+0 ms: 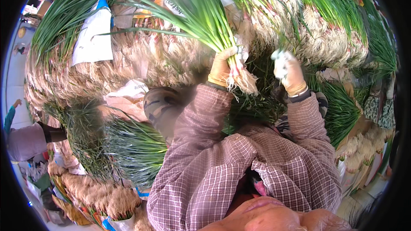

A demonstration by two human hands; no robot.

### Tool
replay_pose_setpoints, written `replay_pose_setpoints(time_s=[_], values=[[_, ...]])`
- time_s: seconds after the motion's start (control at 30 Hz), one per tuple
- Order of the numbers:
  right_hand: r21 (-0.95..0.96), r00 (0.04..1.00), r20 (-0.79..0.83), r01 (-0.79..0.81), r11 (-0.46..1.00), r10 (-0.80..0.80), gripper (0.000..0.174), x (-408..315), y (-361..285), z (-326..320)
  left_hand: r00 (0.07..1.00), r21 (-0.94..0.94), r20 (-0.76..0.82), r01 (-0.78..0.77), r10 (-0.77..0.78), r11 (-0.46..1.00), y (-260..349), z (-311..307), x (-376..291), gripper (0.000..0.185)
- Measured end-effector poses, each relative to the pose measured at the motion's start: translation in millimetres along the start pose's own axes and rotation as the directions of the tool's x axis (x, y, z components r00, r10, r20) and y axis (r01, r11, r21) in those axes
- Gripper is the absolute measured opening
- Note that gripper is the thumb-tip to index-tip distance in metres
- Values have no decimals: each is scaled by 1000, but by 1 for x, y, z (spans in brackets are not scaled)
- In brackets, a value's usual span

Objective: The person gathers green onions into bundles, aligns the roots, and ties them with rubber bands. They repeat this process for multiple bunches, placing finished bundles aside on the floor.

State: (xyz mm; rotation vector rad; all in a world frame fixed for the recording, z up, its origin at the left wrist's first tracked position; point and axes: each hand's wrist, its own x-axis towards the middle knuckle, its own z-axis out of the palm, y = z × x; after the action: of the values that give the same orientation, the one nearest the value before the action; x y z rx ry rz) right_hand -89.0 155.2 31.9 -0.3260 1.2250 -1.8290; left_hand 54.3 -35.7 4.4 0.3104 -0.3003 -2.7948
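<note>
My left hand (223,65), in a yellowish glove, is closed around a bunch of green onions (216,29) near its base. The leaves fan up and to the left; pale roots and pinkish bulbs hang below the fist. To the right, my right hand (287,70), in a glove with whitish fingers, has its fingers curled. Thin green leaf pieces show just above it, blurred, and whether the fingers grip them cannot be told. Dark green leaf scraps (257,102) lie between and below the two hands.
Long rows of rooted green onions (179,51) lie across the front, with more stacked at the upper right (334,35). A white sack piece (96,38) rests on the left row. Leafy bundles (138,147) lie beside me at the left. Another person (29,141) is at the far left.
</note>
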Motion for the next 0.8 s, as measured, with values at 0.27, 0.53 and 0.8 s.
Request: replay_pose_setpoints(time_s=[0.27, 0.53, 0.8], values=[[-809, 973, 157, 223, 543, -167, 32, 66, -50, -20, 1000, 59, 9, 20, -20, 998, -19, 0, 9, 43], [-929, 940, 74, -55, -365, -332, 35, 128, -83, 2, 999, 7, 29, 15, -16, 1000, -16, -12, 20, 35], [-651, 632, 718, 463, -601, -292, 20, 26, -34, 51, 986, 76, 143, -97, 85, 992, -20, -2, 29, 44]])
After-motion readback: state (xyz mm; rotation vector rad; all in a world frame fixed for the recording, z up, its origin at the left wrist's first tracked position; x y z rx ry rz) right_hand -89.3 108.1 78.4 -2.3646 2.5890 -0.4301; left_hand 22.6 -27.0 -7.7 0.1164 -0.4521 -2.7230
